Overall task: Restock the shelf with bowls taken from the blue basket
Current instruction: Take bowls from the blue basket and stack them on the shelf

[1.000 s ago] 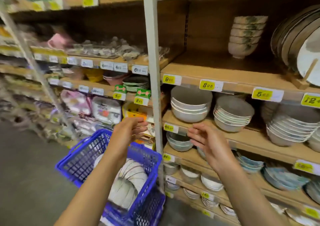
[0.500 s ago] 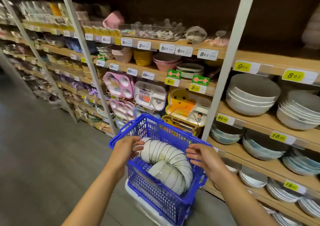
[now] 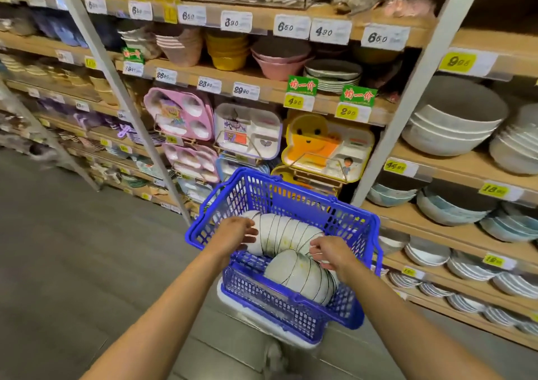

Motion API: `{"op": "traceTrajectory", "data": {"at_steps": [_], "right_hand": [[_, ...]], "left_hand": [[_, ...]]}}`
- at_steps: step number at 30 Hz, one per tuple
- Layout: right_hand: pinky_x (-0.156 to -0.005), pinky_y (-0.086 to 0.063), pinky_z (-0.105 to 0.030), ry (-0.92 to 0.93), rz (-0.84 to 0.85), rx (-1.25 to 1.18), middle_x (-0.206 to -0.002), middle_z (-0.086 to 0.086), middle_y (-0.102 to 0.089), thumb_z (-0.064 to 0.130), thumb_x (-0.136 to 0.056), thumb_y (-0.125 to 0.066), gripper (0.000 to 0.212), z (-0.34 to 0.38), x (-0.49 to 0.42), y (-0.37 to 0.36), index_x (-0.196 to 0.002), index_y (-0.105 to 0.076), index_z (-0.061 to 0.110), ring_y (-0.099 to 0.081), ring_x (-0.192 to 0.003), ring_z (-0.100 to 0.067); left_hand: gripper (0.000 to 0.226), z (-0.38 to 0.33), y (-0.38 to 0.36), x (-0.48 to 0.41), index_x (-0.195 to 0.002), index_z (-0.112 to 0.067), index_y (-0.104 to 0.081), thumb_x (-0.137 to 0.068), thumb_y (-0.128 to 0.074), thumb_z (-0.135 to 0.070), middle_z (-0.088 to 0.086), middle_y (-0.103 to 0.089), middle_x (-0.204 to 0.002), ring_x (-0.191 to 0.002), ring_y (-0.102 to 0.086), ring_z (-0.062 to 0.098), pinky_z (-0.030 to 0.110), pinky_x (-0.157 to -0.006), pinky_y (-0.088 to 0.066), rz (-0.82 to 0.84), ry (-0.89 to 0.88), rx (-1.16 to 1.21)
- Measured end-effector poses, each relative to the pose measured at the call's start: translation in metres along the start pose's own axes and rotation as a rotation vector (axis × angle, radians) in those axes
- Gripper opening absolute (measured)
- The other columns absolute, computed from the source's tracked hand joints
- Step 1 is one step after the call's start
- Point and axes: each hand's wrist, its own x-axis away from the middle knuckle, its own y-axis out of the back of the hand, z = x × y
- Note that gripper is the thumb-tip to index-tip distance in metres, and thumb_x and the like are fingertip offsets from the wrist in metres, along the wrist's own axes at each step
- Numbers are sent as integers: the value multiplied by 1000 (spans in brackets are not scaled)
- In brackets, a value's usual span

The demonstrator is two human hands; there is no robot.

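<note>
A blue basket (image 3: 291, 189) sits low in front of me on a white base. Inside it, a curved row of white bowls (image 3: 286, 231) with thin dark rims lies nested on its side. My left hand (image 3: 235, 232) is inside the basket, its fingers straight against the left end of the row. My right hand (image 3: 330, 253) reaches in from the right, with its fingers curled over the bowl rims near the middle of the row. The wooden shelf (image 3: 454, 173) to the right holds stacks of grey and white bowls (image 3: 448, 129).
A white base (image 3: 262, 326) supports the basket. Children's divided trays (image 3: 247, 131) stand on the shelving directly behind it. A slanted white upright (image 3: 407, 103) separates that section from the bowl shelves. More stacks of bowls (image 3: 454, 211) fill the lower right shelves. Grey aisle floor (image 3: 72, 248) lies to the left.
My view has swung left and down from the bowl shelf toward the basket. Both hands dropped from shelf height into the basket and now touch the row of bowls.
</note>
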Motion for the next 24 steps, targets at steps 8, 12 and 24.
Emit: {"op": "traceTrajectory", "data": {"at_steps": [8,12,24], "right_hand": [[-74,-45,-30,46,26,516,-87,-14,-61,14,-94,-47,21,-9,-104,-38,-80,-61,6,-58,-79,-25],[-85,-48,-34,62,86,850,-120,-22,-61,20,-95,-50,26,-22,-132,-58,-106,-61,-1,-59,-110,-34],[-96,-45,-38,61,-69,1206,-128,-16,-55,1,-87,-55,36,-44,-159,-74,-123,-57,4,-47,-124,-30]], "left_hand": [[19,29,-20,-92,-96,0,-62,-96,-46,-11,16,-62,-90,-75,-54,23,25,-57,-36,61,146,-354],[23,61,-34,-128,-98,5,-64,-94,-48,-10,15,-58,-85,-78,-53,22,27,-68,-37,139,250,-502],[46,138,-79,-195,-129,6,-44,-87,-62,2,24,-53,-125,-110,-58,40,50,-87,-55,484,563,-738]]}}
